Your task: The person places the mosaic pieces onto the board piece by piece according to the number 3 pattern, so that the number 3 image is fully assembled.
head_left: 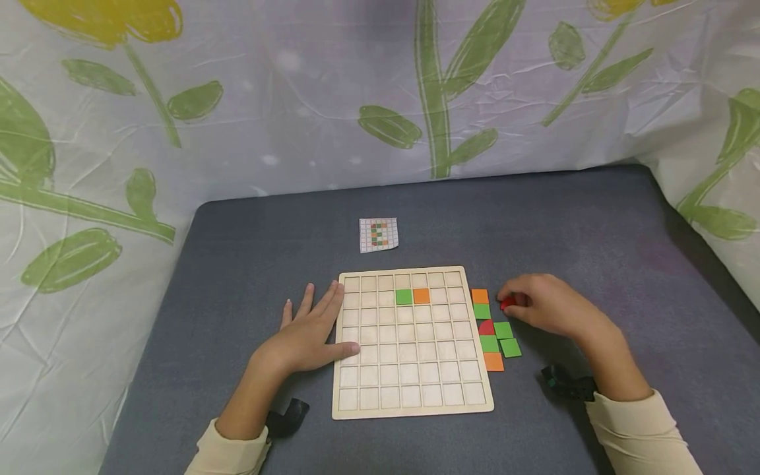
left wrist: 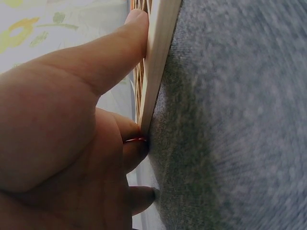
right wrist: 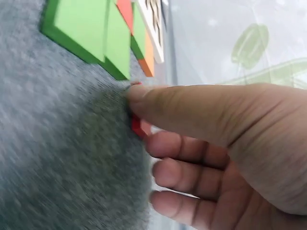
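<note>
A wooden grid board (head_left: 412,414) lies flat on the table, with a green square tile (head_left: 404,297) and an orange square tile (head_left: 421,295) side by side in its second row. My left hand (head_left: 305,340) lies at the board's left edge, fingers spread and thumb resting on top of the board; the left wrist view shows the thumb (left wrist: 112,52) over the rim. Right of the board, my right hand (head_left: 543,305) pinches a small red piece (head_left: 507,303) between thumb and fingers. In the right wrist view the thumb mostly covers this red piece (right wrist: 139,127), hiding its full shape.
Along the board's right edge lie loose pieces: orange tiles (head_left: 493,361), several green tiles (head_left: 510,348) and a red rounded piece (head_left: 486,328). Behind the board is a small paper card (head_left: 379,235) printed with a coloured grid pattern. A painted curtain (head_left: 285,99) hangs behind the grey table (head_left: 267,231).
</note>
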Motion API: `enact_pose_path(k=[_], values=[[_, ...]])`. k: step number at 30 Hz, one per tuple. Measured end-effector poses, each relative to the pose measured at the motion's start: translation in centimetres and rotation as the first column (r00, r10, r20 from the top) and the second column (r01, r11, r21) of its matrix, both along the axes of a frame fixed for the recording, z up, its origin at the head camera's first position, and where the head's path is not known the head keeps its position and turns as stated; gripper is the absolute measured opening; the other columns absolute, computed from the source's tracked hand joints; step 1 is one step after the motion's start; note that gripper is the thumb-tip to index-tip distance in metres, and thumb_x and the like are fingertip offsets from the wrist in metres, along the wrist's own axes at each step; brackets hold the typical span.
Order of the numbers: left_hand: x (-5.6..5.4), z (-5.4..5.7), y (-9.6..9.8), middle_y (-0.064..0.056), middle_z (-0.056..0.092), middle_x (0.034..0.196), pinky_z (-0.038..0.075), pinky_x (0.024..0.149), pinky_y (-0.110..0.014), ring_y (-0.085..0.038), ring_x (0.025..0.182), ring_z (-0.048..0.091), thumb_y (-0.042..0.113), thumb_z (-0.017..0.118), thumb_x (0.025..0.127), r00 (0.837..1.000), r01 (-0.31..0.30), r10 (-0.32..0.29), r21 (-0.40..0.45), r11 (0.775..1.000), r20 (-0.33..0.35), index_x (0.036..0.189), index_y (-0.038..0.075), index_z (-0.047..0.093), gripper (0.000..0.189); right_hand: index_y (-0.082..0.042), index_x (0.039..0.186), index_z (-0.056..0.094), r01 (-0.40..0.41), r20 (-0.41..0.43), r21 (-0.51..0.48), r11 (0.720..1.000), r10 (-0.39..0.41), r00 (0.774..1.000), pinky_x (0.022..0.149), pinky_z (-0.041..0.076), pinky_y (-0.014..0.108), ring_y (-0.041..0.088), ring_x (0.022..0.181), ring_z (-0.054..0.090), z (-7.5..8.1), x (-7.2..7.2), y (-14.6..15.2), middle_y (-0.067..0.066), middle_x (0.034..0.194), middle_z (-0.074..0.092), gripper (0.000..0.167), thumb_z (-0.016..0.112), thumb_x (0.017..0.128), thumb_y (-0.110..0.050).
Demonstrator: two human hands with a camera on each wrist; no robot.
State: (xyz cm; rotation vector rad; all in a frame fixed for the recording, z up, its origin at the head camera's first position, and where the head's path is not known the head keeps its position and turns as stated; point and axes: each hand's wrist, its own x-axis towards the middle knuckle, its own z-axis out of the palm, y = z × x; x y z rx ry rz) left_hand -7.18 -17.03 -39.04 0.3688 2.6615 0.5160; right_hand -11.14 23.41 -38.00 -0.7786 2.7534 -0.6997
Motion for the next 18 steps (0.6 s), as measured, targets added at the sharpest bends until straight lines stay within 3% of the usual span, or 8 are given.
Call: enact_pose_path(k=[3, 8, 18], values=[[0.03, 0.02, 0.07, -0.010, 0.008, 0.167, -0.006, 0.110, -0.071, -0.043, 0.150, -0.006, 0.054, 0.072, 0.087, 1.000, -0.004, 0.004, 0.002, 1.000, 0.004, 0.162, 0.009, 0.010, 0.107, -0.003, 0.101, 0.073, 0.008, -0.045, 0.022, 1.000, -0.007, 0.999, 0.060, 0.042, 0.032, 0.010, 0.066, 0.047, -0.11, -0.13, -0.07, -0.007, 0.073, 0.052, 0.021, 0.081, 0.082, -0.006], [-0.05, 0.08, 0.04, -0.010, 0.007, 0.167, -0.006, 0.110, -0.071, -0.043, 0.150, -0.007, 0.054, 0.071, 0.087, 1.000, -0.001, 0.001, 0.008, 1.000, 0.006, 0.162, 0.009, 0.009, 0.107, 0.002, 0.105, 0.071, 0.019, -0.030, 0.044, 0.999, -0.017, 0.999, 0.066, 0.045, 0.038, 0.017, 0.073, 0.050, 0.22, -0.08, 0.37, -0.002, 0.080, 0.054, 0.031, 0.082, 0.076, 0.000], [0.02, -0.21, -0.17, -0.011, 0.007, 0.167, -0.007, 0.110, -0.070, -0.043, 0.150, -0.007, 0.055, 0.071, 0.087, 1.000, 0.002, -0.003, 0.015, 1.000, 0.008, 0.162, 0.009, 0.009, 0.107, -0.004, 0.096, 0.074, 0.038, -0.052, 0.041, 0.998, -0.036, 0.998, 0.067, 0.046, 0.038, 0.017, 0.075, 0.053, 0.09, -0.13, 0.70, -0.003, 0.081, 0.057, 0.020, 0.082, 0.078, -0.001]])
